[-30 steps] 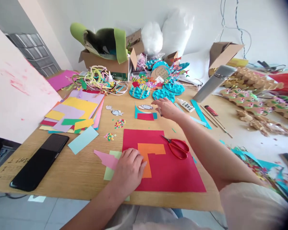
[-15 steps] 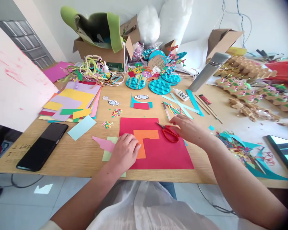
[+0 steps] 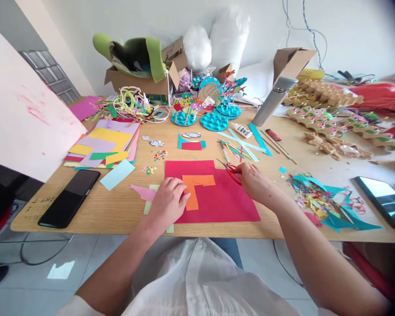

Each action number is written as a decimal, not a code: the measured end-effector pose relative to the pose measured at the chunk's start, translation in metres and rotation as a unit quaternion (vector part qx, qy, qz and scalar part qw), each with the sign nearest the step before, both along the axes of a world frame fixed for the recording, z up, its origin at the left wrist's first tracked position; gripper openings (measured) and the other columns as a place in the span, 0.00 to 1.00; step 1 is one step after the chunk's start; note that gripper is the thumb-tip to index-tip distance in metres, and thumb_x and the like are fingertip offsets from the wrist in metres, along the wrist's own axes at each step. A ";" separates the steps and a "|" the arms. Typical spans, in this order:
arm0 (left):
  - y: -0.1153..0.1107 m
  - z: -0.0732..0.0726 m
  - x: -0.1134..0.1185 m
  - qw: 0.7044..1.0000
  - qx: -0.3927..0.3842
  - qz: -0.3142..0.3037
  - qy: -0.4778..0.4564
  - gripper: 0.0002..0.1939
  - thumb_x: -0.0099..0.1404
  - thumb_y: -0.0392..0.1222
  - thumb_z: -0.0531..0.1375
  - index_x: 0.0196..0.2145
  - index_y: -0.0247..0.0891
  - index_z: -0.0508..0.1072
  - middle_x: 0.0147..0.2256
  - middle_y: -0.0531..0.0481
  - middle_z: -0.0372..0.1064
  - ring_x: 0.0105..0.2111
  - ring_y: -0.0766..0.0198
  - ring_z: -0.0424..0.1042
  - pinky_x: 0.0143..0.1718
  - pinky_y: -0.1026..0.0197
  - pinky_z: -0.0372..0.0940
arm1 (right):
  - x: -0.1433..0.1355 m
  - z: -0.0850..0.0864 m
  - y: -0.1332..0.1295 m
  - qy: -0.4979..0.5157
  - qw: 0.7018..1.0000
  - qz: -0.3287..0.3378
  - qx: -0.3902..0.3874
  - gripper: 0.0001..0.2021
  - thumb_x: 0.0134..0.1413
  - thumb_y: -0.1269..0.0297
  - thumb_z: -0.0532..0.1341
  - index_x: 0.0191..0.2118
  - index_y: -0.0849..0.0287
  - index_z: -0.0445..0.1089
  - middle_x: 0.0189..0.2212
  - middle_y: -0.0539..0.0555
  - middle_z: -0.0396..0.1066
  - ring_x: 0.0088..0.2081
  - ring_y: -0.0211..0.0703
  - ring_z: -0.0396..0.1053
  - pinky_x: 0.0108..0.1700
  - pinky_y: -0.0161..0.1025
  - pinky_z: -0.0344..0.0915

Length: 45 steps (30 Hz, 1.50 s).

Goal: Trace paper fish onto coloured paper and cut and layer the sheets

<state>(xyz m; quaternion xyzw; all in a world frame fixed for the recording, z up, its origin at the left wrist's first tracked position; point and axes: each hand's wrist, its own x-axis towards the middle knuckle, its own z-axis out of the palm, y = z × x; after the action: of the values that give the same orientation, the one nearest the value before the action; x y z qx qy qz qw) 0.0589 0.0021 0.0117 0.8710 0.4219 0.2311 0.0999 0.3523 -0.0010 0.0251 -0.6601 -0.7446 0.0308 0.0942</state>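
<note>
My right hand (image 3: 254,179) grips a pair of scissors (image 3: 231,172) by their red handles, with the blades pointing up and left over the edge of a red sheet (image 3: 227,202). On that sheet lies an L-shaped piece of orange paper (image 3: 191,193) with a faint drawn line. My left hand (image 3: 170,198) rests at the orange paper's left edge, fingers curled and close together; whatever is under or in them is hidden. Beside it, partly covered, are a pink scrap (image 3: 141,193) and a pale green paper (image 3: 147,207).
Stacked coloured paper (image 3: 102,140) and a black phone (image 3: 69,197) lie to the left. Paper fish (image 3: 157,143), confetti dots (image 3: 160,155), a glue bottle (image 3: 242,130) and thin strips (image 3: 232,150) are beyond the sheet. Scraps (image 3: 319,197) pile at right, near a leaning grey flask (image 3: 273,103).
My right hand has closed around the scissors' handles and lifted them slightly, turning them. The left hand stays by the orange paper. The camera view has shifted a little.
</note>
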 end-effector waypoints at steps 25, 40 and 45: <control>0.075 0.022 0.024 0.970 -0.212 0.026 0.120 0.12 0.48 0.35 0.65 0.31 0.38 0.68 0.38 0.45 0.67 0.45 0.52 0.68 0.45 0.55 0.63 | -0.062 -0.018 -0.055 0.361 0.931 -0.038 -0.040 0.11 0.62 0.56 0.51 0.42 0.55 0.64 0.41 0.58 0.72 0.41 0.48 0.69 0.40 0.42 0.65; 0.085 0.019 0.011 0.817 -0.419 0.004 -0.397 0.13 0.51 0.38 0.66 0.30 0.37 0.64 0.26 0.55 0.68 0.26 0.69 0.70 0.32 0.64 0.66 | -0.060 0.011 -0.050 0.477 0.869 0.031 -0.128 0.19 0.57 0.44 0.59 0.33 0.58 0.60 0.26 0.49 0.61 0.28 0.37 0.59 0.30 0.36 0.56; 0.085 0.024 0.007 0.737 -0.431 0.002 -0.520 0.21 0.45 0.43 0.71 0.32 0.37 0.65 0.29 0.54 0.71 0.29 0.67 0.73 0.33 0.63 0.68 | -0.058 0.026 -0.010 0.357 0.910 0.098 -0.187 0.25 0.58 0.39 0.54 0.26 0.57 0.57 0.21 0.48 0.59 0.24 0.36 0.57 0.25 0.36 0.51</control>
<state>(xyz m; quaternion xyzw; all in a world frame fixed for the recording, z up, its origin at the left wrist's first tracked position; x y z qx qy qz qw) 0.0658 0.0875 0.0354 0.4783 0.3600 0.4420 0.6680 0.2946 -0.0111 0.0508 -0.5345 -0.7026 0.4122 0.2254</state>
